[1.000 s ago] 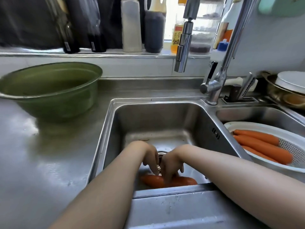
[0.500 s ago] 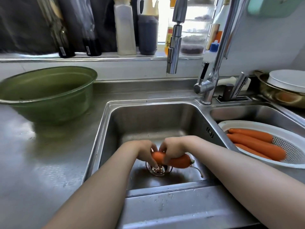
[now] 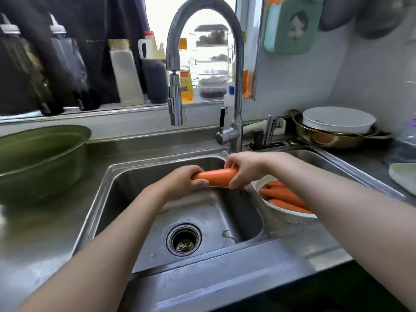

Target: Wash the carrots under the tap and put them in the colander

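Carrot [image 3: 215, 180], orange and whole, is held roughly level over the left sink basin [image 3: 126, 185], raised well clear of the basin floor. It is gripped at both ends: the fingers and thumb of the left hand [image 3: 184, 183] are curled round its left end, and those of the right hand [image 3: 244, 170] are wrapped round its right end, so that only the middle stretch of the carrot is seen between them. The spray head of the tap [image 3: 175, 104] hangs higher in the view and a little to the left of the carrot; how far in front or behind cannot be told. Just to the right of the right hand a white colander [image 3: 290, 216] is set in the right basin, partly hidden by the right forearm, and several more carrots [image 3: 283, 197] are laid lengthwise inside it. On the floor of the left basin the round drain [image 3: 183, 239] is seen, with dark scraps caught in its strainer. The steel worktop [image 3: 45, 239] is spread round both basins, and a large green bowl [image 3: 45, 158] is stood on it at the far left. Along the window ledge [image 3: 90, 109] behind the tap bottles [image 3: 127, 75] are lined up, and at the far right a white dish [image 3: 337, 119] is nested in a brass-coloured bowl [image 3: 326, 138]
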Tool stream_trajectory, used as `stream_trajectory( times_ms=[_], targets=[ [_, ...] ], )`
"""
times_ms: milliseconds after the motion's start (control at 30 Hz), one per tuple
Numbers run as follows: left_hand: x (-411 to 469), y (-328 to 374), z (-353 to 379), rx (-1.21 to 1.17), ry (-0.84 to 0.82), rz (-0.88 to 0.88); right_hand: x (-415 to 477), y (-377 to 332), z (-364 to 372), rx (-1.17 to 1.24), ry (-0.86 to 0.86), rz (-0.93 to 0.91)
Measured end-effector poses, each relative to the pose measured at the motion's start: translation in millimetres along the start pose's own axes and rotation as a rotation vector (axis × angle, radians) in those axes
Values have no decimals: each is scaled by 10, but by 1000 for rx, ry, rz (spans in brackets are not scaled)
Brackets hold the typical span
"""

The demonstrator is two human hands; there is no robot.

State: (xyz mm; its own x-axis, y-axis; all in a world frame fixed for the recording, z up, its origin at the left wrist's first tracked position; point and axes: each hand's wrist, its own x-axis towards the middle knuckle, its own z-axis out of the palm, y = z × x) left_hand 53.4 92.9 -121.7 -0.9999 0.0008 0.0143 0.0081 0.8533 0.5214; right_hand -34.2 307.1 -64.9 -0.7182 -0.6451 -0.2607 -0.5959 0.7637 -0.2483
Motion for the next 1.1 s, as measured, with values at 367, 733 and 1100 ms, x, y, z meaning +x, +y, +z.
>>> stream_trajectory(
  times_ms=[367, 733, 1100],
  targets=[
    [978, 1369, 670, 282, -30, 265, -642, 1483, -204, 174, 83, 257],
    [1488, 1595, 1510, 288, -148, 217, -629, 2240, 482, 113, 240, 366],
    [1510, 1478, 1407, 273, -308, 150, -548, 2064, 409, 12, 146, 401]
  ],
)
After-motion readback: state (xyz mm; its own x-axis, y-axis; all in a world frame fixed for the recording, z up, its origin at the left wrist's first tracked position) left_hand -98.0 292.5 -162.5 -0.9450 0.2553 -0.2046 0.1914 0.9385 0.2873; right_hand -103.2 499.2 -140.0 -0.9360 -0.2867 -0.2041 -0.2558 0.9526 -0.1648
